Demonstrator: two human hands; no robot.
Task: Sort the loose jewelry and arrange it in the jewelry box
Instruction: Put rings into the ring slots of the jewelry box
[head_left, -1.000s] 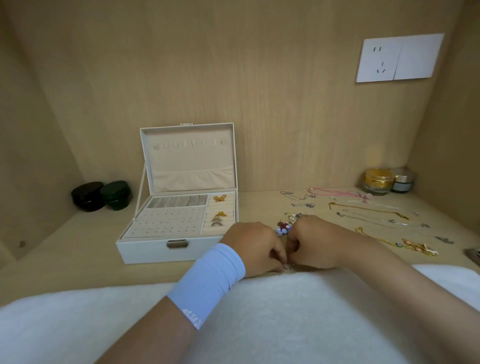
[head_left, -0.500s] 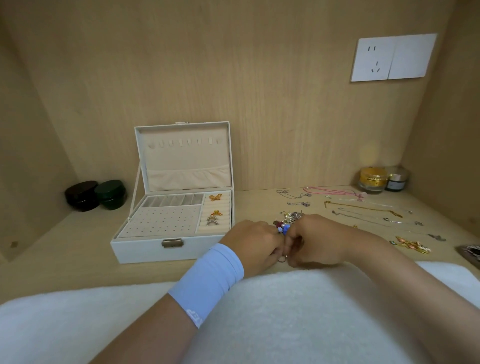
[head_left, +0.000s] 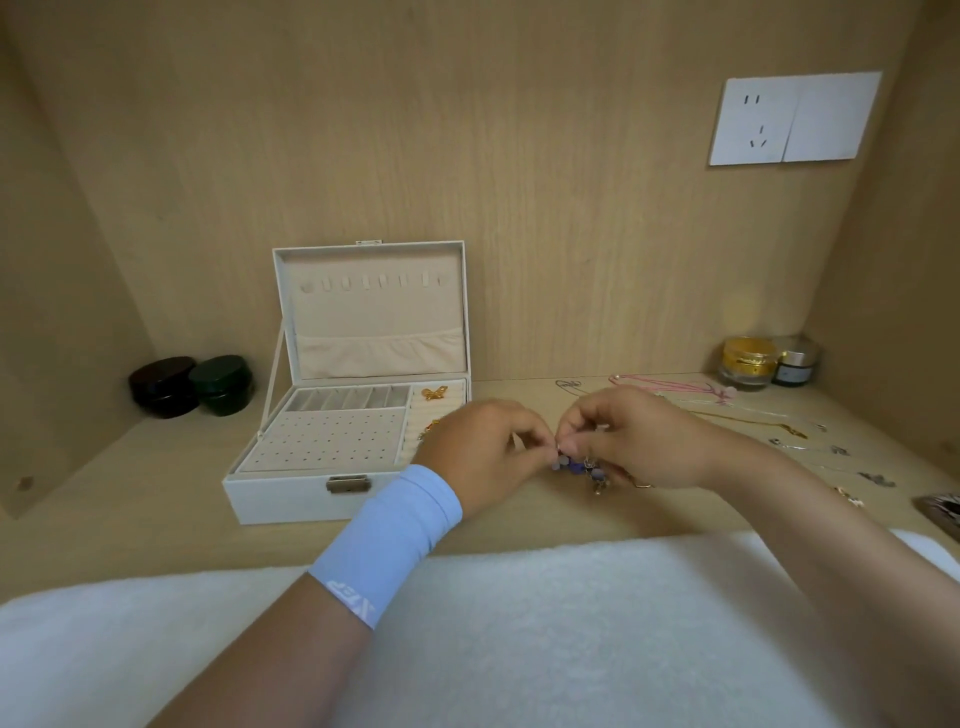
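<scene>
A purple-beaded piece (head_left: 577, 466), blurred, perhaps a bracelet, is pinched by left hand (head_left: 488, 457) and right hand (head_left: 641, 441) fingers (head_left: 571, 432), beside the open jewelry box (head_left: 291, 496)'s right edge; bare table (head_left: 156, 467) is seen leftward.

Just the one camera here, head-mounted, so it looks forward and down from the person's own viewpoint onto a wooden shelf (head_left: 130, 493). Wide lens, facing the back wall (head_left: 519, 182) square on, socket (head_left: 753, 122) up in the right corner. It's close in: a towel (head_left: 519, 634) fills the bottom edge, the left hand (head_left: 483, 457) and right hand (head_left: 639, 441) pinch a charm (head_left: 576, 465) near centre, and the box (head_left: 291, 499) is just left of them.
</scene>
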